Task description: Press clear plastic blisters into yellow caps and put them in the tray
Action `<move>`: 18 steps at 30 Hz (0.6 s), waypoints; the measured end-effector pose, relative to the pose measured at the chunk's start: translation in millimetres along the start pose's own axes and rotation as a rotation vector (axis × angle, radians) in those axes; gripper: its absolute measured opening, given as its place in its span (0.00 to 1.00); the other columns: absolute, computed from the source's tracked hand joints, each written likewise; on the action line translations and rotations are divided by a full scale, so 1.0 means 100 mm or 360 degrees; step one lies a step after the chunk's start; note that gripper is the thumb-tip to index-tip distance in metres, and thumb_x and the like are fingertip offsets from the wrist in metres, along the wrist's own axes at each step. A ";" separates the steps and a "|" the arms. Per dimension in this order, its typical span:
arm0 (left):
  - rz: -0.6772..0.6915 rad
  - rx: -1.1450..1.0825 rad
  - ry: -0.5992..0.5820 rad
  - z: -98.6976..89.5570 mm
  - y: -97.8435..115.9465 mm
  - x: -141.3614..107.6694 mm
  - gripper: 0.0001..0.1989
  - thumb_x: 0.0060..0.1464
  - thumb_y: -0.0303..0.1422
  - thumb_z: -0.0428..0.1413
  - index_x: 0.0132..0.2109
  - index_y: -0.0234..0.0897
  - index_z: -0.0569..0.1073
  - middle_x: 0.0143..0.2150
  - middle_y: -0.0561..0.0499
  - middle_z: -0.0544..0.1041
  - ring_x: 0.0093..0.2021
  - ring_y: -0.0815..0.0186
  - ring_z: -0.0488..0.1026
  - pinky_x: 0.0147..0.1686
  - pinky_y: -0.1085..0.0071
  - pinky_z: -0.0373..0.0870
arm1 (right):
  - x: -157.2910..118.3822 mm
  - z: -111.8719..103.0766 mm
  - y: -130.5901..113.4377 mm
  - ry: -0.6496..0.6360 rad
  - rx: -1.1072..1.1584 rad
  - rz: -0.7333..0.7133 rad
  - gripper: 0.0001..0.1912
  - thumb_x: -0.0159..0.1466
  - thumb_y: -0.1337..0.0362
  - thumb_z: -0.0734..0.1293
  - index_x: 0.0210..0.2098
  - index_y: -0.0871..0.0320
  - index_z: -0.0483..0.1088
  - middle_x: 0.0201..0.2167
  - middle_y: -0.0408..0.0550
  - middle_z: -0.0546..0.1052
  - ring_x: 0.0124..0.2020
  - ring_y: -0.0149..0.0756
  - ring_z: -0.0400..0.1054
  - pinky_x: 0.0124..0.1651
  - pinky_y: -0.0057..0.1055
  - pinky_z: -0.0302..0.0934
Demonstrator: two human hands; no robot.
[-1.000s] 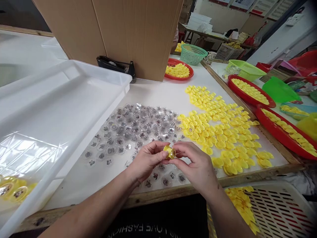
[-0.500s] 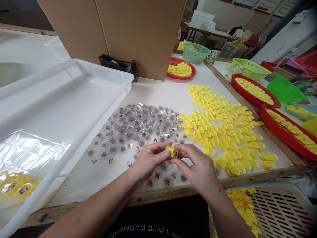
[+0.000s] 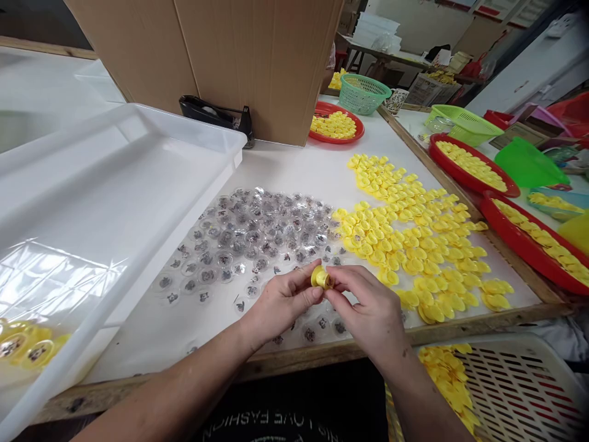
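Just above the wooden table edge (image 3: 294, 363), a small yellow plastic cap (image 3: 322, 277) is pinched between the fingertips of the left hand (image 3: 283, 301) and the right hand (image 3: 372, 313); its inner part is partly hidden, so its form cannot be told surely. A firm, even pinch seems to be needed. Clear round blisters (image 3: 248, 239) are spread to the upper left, yellow plastic pieces (image 3: 414, 245) to the right, and a long red tray (image 3: 515, 252) is further right.

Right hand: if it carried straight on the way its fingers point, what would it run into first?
The right hand meets the yellow plastic piece first: its fingers are on it. Just beyond is the left hand, though depth is hard to judge here.
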State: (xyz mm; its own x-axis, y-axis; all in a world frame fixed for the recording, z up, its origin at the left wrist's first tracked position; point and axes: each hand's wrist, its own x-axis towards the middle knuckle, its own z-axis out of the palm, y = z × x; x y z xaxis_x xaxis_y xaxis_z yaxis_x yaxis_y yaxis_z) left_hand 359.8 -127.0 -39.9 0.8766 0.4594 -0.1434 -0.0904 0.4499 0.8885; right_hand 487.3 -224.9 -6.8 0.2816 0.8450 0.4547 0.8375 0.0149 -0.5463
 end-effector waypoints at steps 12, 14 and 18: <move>0.0067 -0.0035 0.0188 -0.02 0.05 0.03 0.14 0.51 0.35 0.61 0.41 0.34 0.66 0.34 0.51 0.75 0.34 0.69 0.71 0.36 0.73 0.66 | 0.03 0.10 0.11 -0.0167 0.0489 0.0341 0.17 0.56 0.68 0.70 0.45 0.54 0.69 0.39 0.47 0.71 0.34 0.34 0.68 0.36 0.32 0.67; 0.0098 0.0036 0.0221 -0.02 0.04 0.03 0.14 0.49 0.35 0.62 0.39 0.35 0.66 0.34 0.52 0.74 0.34 0.70 0.70 0.36 0.73 0.66 | 0.01 0.08 0.17 -0.0198 0.0750 0.0560 0.16 0.57 0.64 0.71 0.45 0.55 0.69 0.39 0.47 0.72 0.35 0.35 0.69 0.36 0.32 0.68; 0.0138 0.0175 0.0190 -0.06 0.00 0.04 0.15 0.48 0.35 0.63 0.40 0.34 0.70 0.36 0.50 0.74 0.36 0.67 0.70 0.38 0.71 0.66 | -0.03 0.12 0.18 -0.0214 0.0999 0.0761 0.10 0.59 0.61 0.68 0.39 0.58 0.70 0.34 0.46 0.76 0.34 0.35 0.69 0.38 0.32 0.67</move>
State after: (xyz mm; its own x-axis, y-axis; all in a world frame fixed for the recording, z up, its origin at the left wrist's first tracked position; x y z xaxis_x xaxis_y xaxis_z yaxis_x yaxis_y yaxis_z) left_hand 360.5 -120.5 -42.8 0.8048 0.5833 -0.1094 -0.1050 0.3213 0.9411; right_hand 495.7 -220.7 -26.5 0.4511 0.8925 0.0044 0.2092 -0.1010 -0.9726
